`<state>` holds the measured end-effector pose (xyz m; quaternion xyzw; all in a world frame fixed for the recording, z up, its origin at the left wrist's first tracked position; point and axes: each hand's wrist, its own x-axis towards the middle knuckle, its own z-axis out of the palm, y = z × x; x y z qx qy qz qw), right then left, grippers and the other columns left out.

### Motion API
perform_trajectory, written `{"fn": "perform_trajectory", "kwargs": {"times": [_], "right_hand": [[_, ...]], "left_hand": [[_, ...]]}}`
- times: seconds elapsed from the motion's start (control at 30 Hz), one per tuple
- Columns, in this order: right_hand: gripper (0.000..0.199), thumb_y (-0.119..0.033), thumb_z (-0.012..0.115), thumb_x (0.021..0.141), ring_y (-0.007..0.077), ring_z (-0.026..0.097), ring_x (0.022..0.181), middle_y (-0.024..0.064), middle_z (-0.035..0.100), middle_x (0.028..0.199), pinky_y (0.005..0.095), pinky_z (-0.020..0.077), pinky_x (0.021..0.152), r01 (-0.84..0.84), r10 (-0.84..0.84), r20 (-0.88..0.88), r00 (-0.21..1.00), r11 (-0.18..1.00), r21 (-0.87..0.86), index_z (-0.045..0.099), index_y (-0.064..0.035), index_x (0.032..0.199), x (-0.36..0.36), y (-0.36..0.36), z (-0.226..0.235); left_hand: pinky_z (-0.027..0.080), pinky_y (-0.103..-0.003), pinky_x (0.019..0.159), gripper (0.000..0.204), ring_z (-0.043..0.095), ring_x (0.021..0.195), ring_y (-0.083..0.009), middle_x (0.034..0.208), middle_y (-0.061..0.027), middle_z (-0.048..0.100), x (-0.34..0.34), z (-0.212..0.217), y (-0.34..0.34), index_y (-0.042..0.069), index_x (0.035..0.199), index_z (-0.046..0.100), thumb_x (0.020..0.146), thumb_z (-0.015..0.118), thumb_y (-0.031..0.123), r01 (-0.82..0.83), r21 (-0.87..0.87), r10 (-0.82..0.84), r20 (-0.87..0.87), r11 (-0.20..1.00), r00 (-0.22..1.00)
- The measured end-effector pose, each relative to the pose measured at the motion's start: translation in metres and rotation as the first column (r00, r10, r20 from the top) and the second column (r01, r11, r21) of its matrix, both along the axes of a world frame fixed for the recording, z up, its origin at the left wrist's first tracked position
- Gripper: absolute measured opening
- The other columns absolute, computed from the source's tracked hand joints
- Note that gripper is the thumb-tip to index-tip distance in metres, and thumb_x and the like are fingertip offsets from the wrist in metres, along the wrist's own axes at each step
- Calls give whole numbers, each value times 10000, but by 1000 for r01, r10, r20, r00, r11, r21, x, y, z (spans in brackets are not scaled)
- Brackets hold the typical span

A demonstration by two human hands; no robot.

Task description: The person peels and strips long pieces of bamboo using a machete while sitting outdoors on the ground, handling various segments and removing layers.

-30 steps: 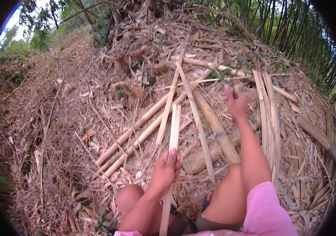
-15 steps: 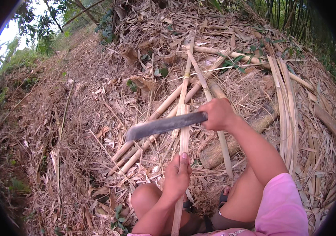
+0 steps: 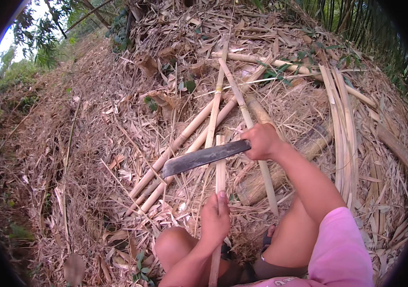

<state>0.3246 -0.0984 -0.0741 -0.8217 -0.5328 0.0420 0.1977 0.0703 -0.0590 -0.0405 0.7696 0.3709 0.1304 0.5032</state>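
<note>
**Fingers clamped, blade laid across the strip, no cut visible yet**

Fingers (image 3: 222, 197) of the left hand (image 3: 215, 221) wrapped around a pale bamboo strip (image 3: 220, 162), held upright between the knees, thumb up along its near face. Farther out, right hand (image 3: 261, 141) closed tight on the handle of a dark machete (image 3: 204, 158), blade lying flat and crosswise, touching or just over the top end of the strip; cannot tell which. No split showing in the held strip, so the working of this piece looks barely begun, as a judgement from blade and strip alone. Just behind the blade, several whole bamboo poles (image 3: 180, 143) fanned on the ground, round and uncut by the look. To the right, a bundle of thin flat slats (image 3: 340, 119) lying together, seemingly finished pieces. Beyond, a mound of dry leaves and husks (image 3: 94, 119), then standing bamboo stems (image 3: 357, 19) at the far rim.
</note>
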Motion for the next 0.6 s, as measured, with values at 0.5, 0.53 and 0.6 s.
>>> {"fn": "perform_trajectory", "kwargs": {"times": [0.5, 0.53, 0.6], "right_hand": [[194, -326, 639, 658, 272, 698, 758, 56, 695, 774, 491, 540, 657, -197, 200, -8, 980, 956, -216, 699, -204, 796, -38, 7, 31], [213, -334, 633, 684, 262, 708, 822, 50, 711, 840, 513, 538, 677, -284, 290, -26, 957, 911, -299, 709, -213, 842, -44, 6, 39], [197, -340, 643, 673, 240, 707, 739, 44, 699, 757, 501, 530, 648, -133, 149, 20, 989, 927, -350, 706, -211, 808, -24, 7, 32]], "left_hand": [[389, -298, 517, 384, 464, 533, -116, 598, -33, 498, -12, 3, 8, 22, 823, 539, 1064, 408, 291, -29, -123, 27, -18, 992, 999], [389, -296, 518, 385, 463, 535, -113, 600, -32, 496, -14, 8, 4, 22, 822, 537, 1065, 408, 291, -35, -142, 32, -22, 989, 999], [391, -296, 518, 377, 464, 538, -113, 606, -30, 501, -22, 8, 4, 26, 830, 536, 1066, 403, 288, -15, -153, 7, -55, 988, 998]]}}
